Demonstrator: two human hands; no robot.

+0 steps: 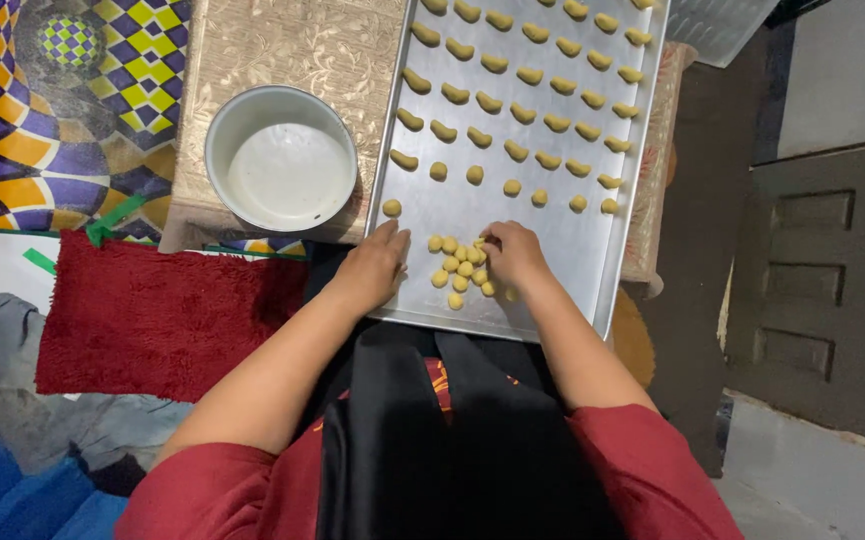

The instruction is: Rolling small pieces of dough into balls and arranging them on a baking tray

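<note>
I see my right hand (pixel 514 252) curled over the dough-ball cluster (pixel 460 268) on the metal tray (pixel 572 250), perhaps pinching one; my left hand (pixel 377 265) rests open beside them.

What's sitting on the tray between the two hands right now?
In the head view, a cluster of small dough balls lies on the metal tray between the left hand and right hand.

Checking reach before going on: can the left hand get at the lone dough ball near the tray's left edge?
Probably yes. The left hand rests on the tray, and the lone dough ball lies just beyond its fingertips with bare metal between them; nothing blocks the way.
</note>
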